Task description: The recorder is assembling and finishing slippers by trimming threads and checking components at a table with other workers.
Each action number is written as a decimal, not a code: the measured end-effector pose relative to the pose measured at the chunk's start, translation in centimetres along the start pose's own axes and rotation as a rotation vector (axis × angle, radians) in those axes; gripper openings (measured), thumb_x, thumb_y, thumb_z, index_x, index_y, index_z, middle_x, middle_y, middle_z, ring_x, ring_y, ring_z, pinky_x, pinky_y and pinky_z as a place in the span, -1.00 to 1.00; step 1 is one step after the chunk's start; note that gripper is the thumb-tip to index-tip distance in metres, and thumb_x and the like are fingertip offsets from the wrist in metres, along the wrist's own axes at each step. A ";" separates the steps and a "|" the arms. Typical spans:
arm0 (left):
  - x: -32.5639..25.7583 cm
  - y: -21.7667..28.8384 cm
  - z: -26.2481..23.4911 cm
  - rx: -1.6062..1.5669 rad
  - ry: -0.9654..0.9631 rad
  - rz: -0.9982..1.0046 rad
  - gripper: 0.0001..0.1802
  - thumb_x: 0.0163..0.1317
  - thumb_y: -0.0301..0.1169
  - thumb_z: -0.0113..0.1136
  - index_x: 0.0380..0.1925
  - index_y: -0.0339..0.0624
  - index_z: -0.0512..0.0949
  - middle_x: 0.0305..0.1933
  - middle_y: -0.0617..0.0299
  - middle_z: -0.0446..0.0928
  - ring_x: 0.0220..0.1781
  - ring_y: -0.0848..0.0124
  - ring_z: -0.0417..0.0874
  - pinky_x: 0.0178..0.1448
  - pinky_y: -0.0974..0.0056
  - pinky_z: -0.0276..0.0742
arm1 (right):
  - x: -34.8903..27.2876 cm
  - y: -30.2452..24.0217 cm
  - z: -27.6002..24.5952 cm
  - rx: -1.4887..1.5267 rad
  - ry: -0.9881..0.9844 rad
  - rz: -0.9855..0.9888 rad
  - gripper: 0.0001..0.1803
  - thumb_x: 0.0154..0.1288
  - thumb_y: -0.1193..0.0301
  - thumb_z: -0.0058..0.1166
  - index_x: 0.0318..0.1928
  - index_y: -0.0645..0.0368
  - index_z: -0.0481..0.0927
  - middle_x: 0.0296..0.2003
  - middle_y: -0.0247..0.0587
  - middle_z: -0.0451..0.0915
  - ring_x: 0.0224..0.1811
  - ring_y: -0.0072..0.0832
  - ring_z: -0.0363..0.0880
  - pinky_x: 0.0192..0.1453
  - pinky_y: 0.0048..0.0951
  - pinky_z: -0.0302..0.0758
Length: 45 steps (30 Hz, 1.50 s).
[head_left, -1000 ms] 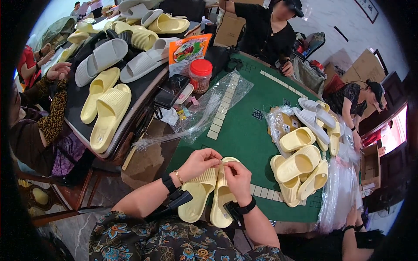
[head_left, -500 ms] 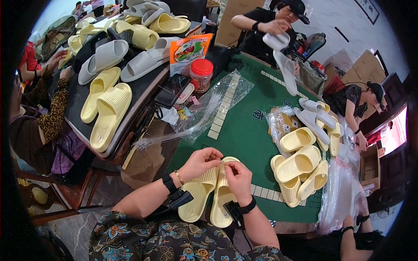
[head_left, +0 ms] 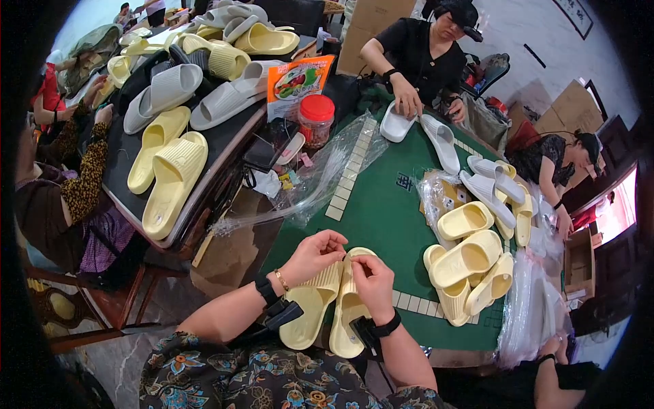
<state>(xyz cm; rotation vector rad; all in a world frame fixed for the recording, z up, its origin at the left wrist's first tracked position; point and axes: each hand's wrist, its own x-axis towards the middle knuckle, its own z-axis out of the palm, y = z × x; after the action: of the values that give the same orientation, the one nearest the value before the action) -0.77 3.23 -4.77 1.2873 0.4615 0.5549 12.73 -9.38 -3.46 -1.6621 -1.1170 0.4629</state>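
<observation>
A pair of pale yellow ridged slippers lies side by side at the near edge of the green table, the left slipper (head_left: 300,328) and the right slipper (head_left: 343,332) with their heels toward me. Over their far ends, my left hand (head_left: 315,258) pinches thumb and fingers together. Close beside it, my right hand (head_left: 375,283) is closed in a pinch too, above the right slipper's toe. Whatever lies between my fingertips is too small to make out. Bands and small dark devices sit on both my wrists.
Yellow slippers (head_left: 470,259) are heaped at the right, with clear plastic bags (head_left: 528,307) beyond. Thin clear strips (head_left: 272,213) lie left of my hands, near a red-lidded jar (head_left: 316,117). A co-worker's hand (head_left: 407,99) touches a white slipper (head_left: 397,125). More slippers cover the left table.
Across the table, the co-worker has lowered two whitish slippers from the air onto the green surface. My hands and the yellow pair have hardly moved.
</observation>
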 end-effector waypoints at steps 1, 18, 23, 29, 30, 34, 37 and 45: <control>0.0 -0.1 0.0 0.000 0.002 -0.001 -0.75 0.28 -0.57 0.18 -0.04 -0.30 0.48 -0.21 0.30 0.57 -0.16 0.59 0.59 -0.01 0.44 0.56 | 0.0 -0.1 0.1 0.001 0.002 0.001 -0.90 0.26 0.56 0.15 -0.24 0.32 0.65 -0.39 -0.28 0.64 -0.42 -0.68 0.54 -0.34 -0.61 0.47; 0.0 0.1 0.0 0.043 -0.005 0.014 -0.75 0.28 -0.58 0.18 -0.04 -0.29 0.46 -0.22 0.32 0.53 -0.16 0.59 0.57 -0.02 0.44 0.53 | 0.2 -0.5 0.1 -0.052 0.005 -0.038 -0.91 0.23 0.55 0.15 -0.26 0.30 0.64 -0.39 -0.17 0.65 -0.44 -0.50 0.60 -0.32 -0.50 0.52; -0.1 -0.1 0.0 0.049 -0.005 0.024 -0.75 0.29 -0.58 0.18 -0.04 -0.29 0.46 -0.22 0.32 0.53 -0.17 0.60 0.57 -0.02 0.45 0.53 | 0.1 -0.4 0.1 -0.053 -0.002 -0.029 -0.91 0.24 0.58 0.15 -0.25 0.31 0.65 -0.37 -0.22 0.65 -0.42 -0.60 0.59 -0.31 -0.57 0.51; -0.3 0.0 0.3 0.098 0.011 0.028 -0.74 0.27 -0.57 0.19 -0.04 -0.28 0.48 -0.23 0.33 0.54 -0.18 0.60 0.56 -0.04 0.45 0.53 | -0.1 -0.5 0.1 -0.040 0.013 -0.030 -0.92 0.23 0.55 0.15 -0.27 0.29 0.64 -0.42 -0.14 0.62 -0.47 -0.44 0.60 -0.34 -0.47 0.52; -0.4 0.2 0.4 0.129 0.010 0.027 -0.74 0.27 -0.57 0.20 -0.04 -0.28 0.48 -0.24 0.33 0.54 -0.19 0.61 0.56 -0.04 0.45 0.53 | 0.0 -0.6 0.0 -0.048 0.008 -0.025 -0.91 0.23 0.56 0.15 -0.26 0.30 0.64 -0.40 -0.17 0.64 -0.45 -0.52 0.59 -0.33 -0.52 0.51; -0.3 -0.5 0.5 0.133 0.001 0.036 -0.73 0.26 -0.58 0.21 -0.04 -0.28 0.49 -0.25 0.33 0.54 -0.20 0.61 0.56 -0.05 0.45 0.53 | 0.0 -0.6 -0.1 -0.062 0.003 -0.019 -0.90 0.23 0.57 0.15 -0.25 0.32 0.65 -0.38 -0.21 0.65 -0.43 -0.60 0.59 -0.33 -0.57 0.50; -0.2 -0.5 0.6 0.143 0.027 0.082 -0.74 0.21 -0.58 0.22 -0.08 -0.28 0.52 -0.31 0.37 0.55 -0.28 0.64 0.54 -0.13 0.46 0.53 | 0.0 -0.4 -0.1 -0.058 0.005 -0.036 -0.90 0.23 0.57 0.16 -0.25 0.32 0.65 -0.39 -0.21 0.65 -0.43 -0.60 0.58 -0.34 -0.57 0.49; -0.3 -0.3 0.2 0.173 0.002 0.050 -0.73 0.23 -0.58 0.23 -0.06 -0.30 0.52 -0.28 0.34 0.55 -0.22 0.60 0.55 -0.07 0.45 0.53 | 0.3 -0.3 0.5 -0.098 0.011 -0.045 -0.89 0.17 0.54 0.17 -0.29 0.31 0.65 -0.43 -0.08 0.65 -0.44 -0.34 0.63 -0.28 -0.42 0.55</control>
<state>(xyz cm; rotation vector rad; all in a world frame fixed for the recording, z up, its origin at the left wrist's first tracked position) -0.90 2.84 -5.02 1.4674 0.4885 0.5676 12.39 -8.90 -3.34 -1.7184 -1.1827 0.3757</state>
